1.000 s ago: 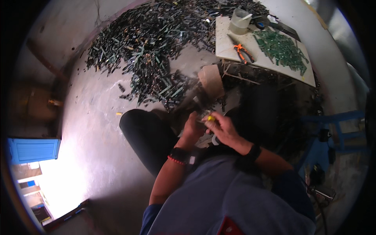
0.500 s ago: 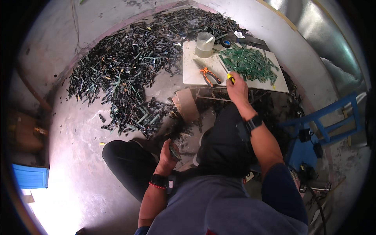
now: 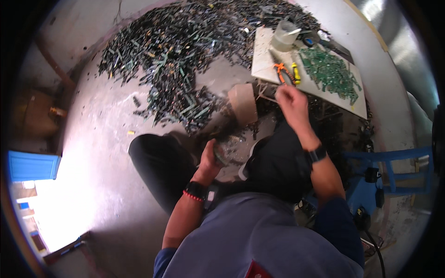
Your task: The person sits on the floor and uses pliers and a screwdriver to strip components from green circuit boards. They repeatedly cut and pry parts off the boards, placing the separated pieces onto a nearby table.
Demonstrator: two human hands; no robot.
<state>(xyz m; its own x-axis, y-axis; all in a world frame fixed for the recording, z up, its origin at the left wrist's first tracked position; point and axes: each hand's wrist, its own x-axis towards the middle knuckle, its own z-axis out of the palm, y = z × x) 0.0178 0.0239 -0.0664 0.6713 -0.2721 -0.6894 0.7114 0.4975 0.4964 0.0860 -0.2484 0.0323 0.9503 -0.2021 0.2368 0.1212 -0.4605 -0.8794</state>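
My left hand (image 3: 208, 162) is closed around a small greenish circuit board piece (image 3: 220, 160), held low between my knees; the fingers cover part of it. My right hand (image 3: 293, 104) is at the near edge of the white board (image 3: 264, 67), its curled fingers blurred, and whether anything is in them I cannot make out. Just beyond its fingertips lie pliers with orange and black handles (image 3: 283, 74). Beside them, to the right, lies a screwdriver with a yellow handle (image 3: 295, 73). Green circuit board strips (image 3: 329, 72) are heaped on the board's right part.
A translucent plastic tub (image 3: 283, 36) and a black-and-blue roll (image 3: 308, 42) stand at the board's far side. Dark strips form a large pile (image 3: 171, 60) across the floor. A brown cardboard piece (image 3: 243, 104) is before my knees. A blue chair (image 3: 389, 171) stands right.
My right hand has let go of the yellow screwdriver, which now lies beside the pliers, and has drawn back to the board's near edge. The whole view has shifted; my left hand still holds its piece.
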